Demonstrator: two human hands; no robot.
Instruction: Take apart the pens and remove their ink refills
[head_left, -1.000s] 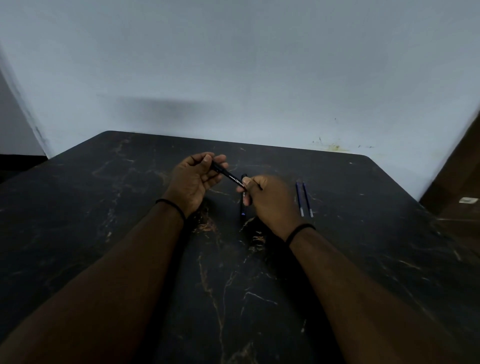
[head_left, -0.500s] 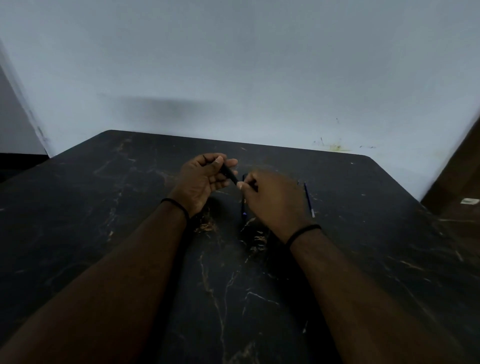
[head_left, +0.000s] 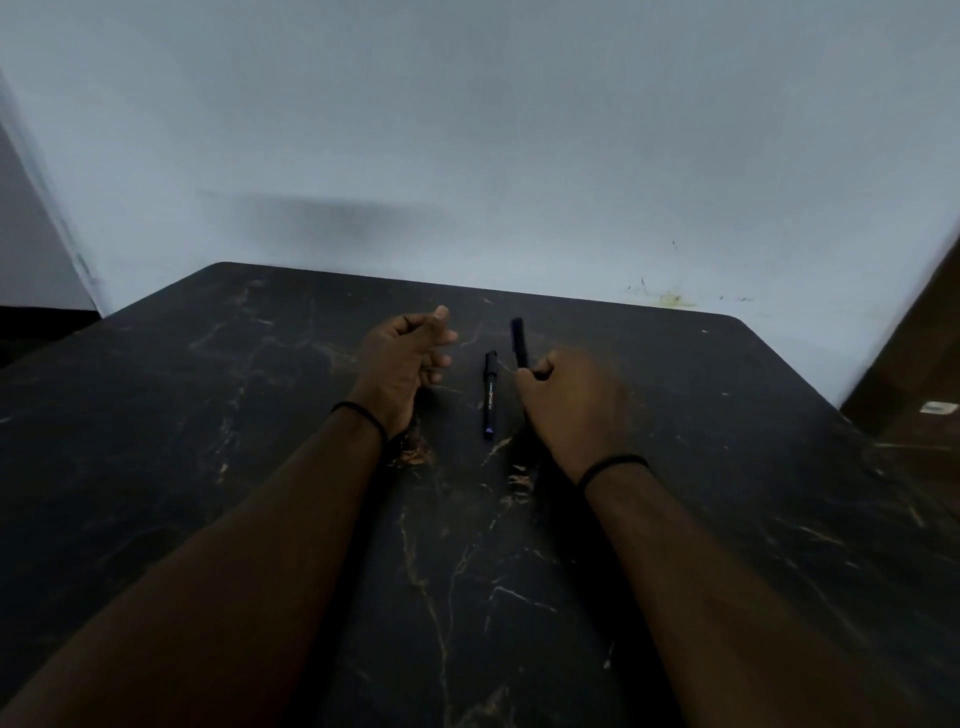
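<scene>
Holding a slim black plastic pen piece (head_left: 518, 343) upright in curled fingers, the right hand (head_left: 574, 410) sits just right of the black capped pen with white lettering (head_left: 490, 396) that lies flat on the dark marble-patterned table (head_left: 208, 441). Whether the held piece is a barrel, a cap or a whole pen is too blurred to tell. The left hand (head_left: 402, 358) hovers just left of the lying pen, fingers loosely curled and grasping nothing.

By my reading, the dismantling of one pen is under way or just finished, while the lying pen looks whole and untouched. The next move probably calls for setting the held piece down or stripping it further, then picking up the lying pen with both hands, twisting or pulling its halves apart, and sliding out the thin refill.

No loose refills show anywhere around the lying pen; the right hand may hide some. Beyond the pen, a pale grey wall (head_left: 467, 130) bears a yellowish stain. Nothing blocks either hand's reach to the pen.
</scene>
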